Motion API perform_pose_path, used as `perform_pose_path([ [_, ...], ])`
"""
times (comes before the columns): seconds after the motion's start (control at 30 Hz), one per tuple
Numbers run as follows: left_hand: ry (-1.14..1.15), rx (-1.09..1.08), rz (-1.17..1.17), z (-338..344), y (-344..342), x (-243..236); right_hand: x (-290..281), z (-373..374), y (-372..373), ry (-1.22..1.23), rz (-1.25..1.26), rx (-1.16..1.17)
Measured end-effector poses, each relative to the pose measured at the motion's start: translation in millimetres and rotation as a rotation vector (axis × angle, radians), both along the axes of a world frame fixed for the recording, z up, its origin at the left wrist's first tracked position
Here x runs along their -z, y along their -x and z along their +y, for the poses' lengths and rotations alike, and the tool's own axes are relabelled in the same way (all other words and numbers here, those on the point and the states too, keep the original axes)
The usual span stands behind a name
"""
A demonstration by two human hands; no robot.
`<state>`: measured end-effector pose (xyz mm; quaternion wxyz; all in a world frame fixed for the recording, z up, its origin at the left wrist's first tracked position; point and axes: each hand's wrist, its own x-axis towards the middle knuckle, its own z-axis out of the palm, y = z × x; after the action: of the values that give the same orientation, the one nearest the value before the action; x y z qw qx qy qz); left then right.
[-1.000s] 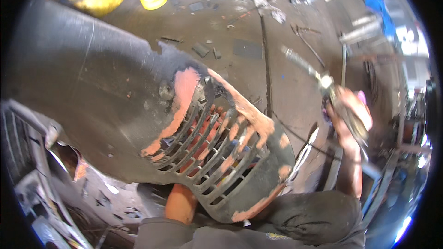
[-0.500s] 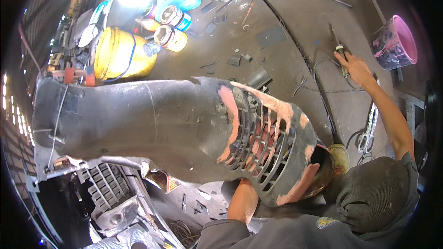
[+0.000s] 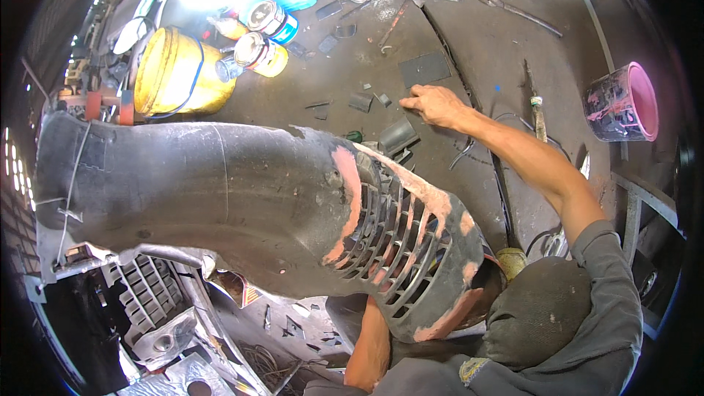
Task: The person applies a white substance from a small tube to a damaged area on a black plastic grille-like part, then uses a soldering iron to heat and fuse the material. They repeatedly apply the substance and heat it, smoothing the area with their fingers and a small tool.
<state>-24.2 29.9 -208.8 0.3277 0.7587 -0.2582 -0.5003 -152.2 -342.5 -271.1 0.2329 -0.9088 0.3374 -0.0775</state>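
A long dark grey plastic car bumper (image 3: 249,183) with a slatted grille lies across the view. Pink and peach filler covers patches around the grille. My right hand (image 3: 440,108) is over the floor beyond the bumper, empty, its thumb and forefinger stretched toward a flat dark plastic piece (image 3: 425,70). Several small dark scraps (image 3: 361,102) and a curved dark piece (image 3: 397,136) lie nearby. A soldering iron (image 3: 538,114) with a worn handle rests on the floor right of my right forearm. My left forearm (image 3: 370,348) goes under the bumper, which hides my left hand.
A yellow bucket (image 3: 165,77) and open paint tins (image 3: 271,22) stand at the far left. Pliers (image 3: 521,7) lie at the far right, above a pink-stained bucket (image 3: 620,103). A cable (image 3: 502,198) runs along the floor; another slatted plastic part (image 3: 147,286) is at the lower left.
My right hand has let go of the soldering iron and moved left toward the dark plastic pieces. The whole view has shifted slightly; my left arm stays under the bumper.
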Motion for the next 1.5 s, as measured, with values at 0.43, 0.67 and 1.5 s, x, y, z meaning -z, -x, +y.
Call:
perform_pose_path([
  [0.43, -0.092, -0.645, 0.516, 126, -5, -111, 18, -4, 4, -0.07, -0.136, 0.186],
  [0.67, 0.02, -0.335, -0.381, 88, -13, -213, -48, 37, 38, -0.616, -0.676, 0.382],
  [1.5, 0.365, 0.041, 0.096, -170, 42, -208, -206, 135, 56, -0.789, -1.116, 0.202],
])
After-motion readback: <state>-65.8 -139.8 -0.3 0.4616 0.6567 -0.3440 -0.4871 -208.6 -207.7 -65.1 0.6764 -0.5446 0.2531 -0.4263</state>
